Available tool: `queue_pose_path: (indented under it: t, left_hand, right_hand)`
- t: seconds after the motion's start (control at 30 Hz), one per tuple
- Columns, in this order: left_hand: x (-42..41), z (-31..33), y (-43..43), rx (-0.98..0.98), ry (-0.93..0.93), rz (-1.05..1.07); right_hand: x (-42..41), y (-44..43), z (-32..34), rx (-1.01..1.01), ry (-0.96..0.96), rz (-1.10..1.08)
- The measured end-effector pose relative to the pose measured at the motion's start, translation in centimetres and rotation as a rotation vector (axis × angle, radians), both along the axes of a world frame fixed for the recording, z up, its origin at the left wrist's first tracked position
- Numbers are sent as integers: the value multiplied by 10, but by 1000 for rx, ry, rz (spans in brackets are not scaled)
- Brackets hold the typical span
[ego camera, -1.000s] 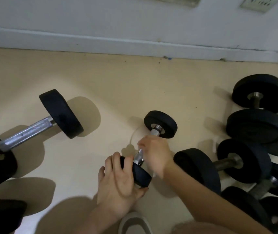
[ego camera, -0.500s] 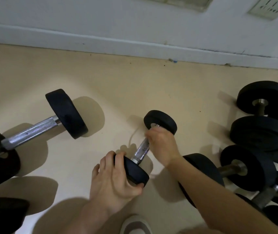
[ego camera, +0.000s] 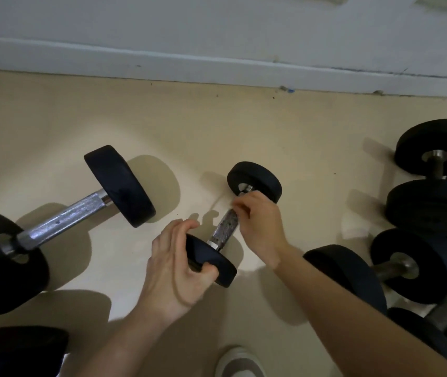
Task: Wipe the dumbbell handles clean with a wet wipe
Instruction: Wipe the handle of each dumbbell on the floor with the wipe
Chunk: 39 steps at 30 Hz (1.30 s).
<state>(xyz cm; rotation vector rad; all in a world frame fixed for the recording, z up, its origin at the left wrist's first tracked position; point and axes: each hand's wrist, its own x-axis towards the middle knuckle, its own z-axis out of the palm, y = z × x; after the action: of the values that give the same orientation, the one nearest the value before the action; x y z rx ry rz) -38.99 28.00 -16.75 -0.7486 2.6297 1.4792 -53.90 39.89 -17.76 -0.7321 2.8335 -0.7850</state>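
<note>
A small dumbbell (ego camera: 223,231) with black heads and a knurled metal handle lies on the beige floor at the centre. My left hand (ego camera: 173,270) grips its near head (ego camera: 216,265), thumb under the rim and fingers over the top. My right hand (ego camera: 260,227) has its fingers curled onto the upper end of the handle, just below the far head (ego camera: 257,178). The lower part of the handle is bare. I cannot make out a wipe under the fingers.
A larger dumbbell (ego camera: 67,216) lies to the left, its chrome handle slanting. Several black dumbbells (ego camera: 431,205) are piled at the right. The wall's baseboard (ego camera: 216,66) runs along the back. A shoe tip (ego camera: 240,363) shows at the bottom edge.
My right hand has slid up the handle from beside the near head to the far head. The left hand has kept its grip on the near head.
</note>
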Motion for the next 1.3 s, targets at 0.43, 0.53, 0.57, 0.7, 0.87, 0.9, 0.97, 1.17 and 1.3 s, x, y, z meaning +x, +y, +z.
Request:
queue_pose_path:
  t: [0.43, 0.53, 0.57, 0.7, 0.87, 0.9, 0.97, 1.17, 1.3]
  left_hand:
    - [-50, 13, -33, -174, -27, 51]
    - [-69, 25, -34, -152, -50, -11]
    - [-77, 32, -29, -177, -4, -60]
    - [-107, 78, 22, 320, 137, -153]
    - [-110, 110, 83, 651, 41, -348]
    - [-109, 111, 92, 699, 60, -333]
    - [-111, 106, 106, 750, 92, -293]
    - [-90, 106, 142, 706, 111, -145]
    - [-78, 118, 167, 870, 38, -72]
  right_hand:
    - [36, -36, 15, -2, -327, -24]
    - [54, -19, 35, -58, -514, -154]
    - [51, -9, 48, -129, -540, -268]
    - [41, 53, 122, -592, -766, -513]
    - [47, 106, 162, -923, -911, -544]
    - [45, 115, 158, -981, -879, -584]
    - [40, 128, 146, -1071, -836, -612]
    - [55, 172, 129, -1066, -828, -417]
    - [67, 198, 129, -1034, -749, -481]
